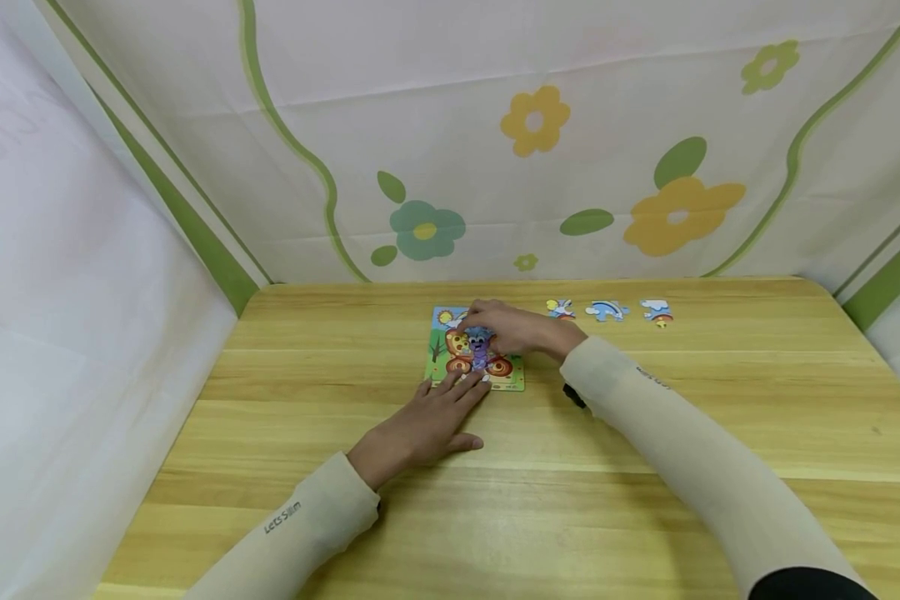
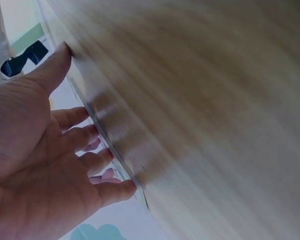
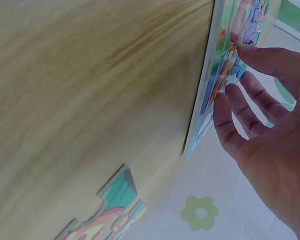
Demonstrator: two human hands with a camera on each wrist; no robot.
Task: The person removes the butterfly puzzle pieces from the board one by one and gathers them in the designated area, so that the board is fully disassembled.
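Note:
A jigsaw puzzle with a purple-bodied butterfly lies flat on the table. My left hand rests at its near edge, fingers stretched out and spread, thumb apart to the right. In the left wrist view, fingertips line the edge of the thin board. Over the puzzle's upper right part is my right hand, covering some of the picture. The right wrist view has the thumb and bent fingers set apart, their tips at the puzzle's face; no piece shows between them.
Three loose puzzle pieces lie in a row right of the board: one with a yellow patch, one with a blue rainbow, one with a cloud. A flower-printed curtain hangs behind the wooden table.

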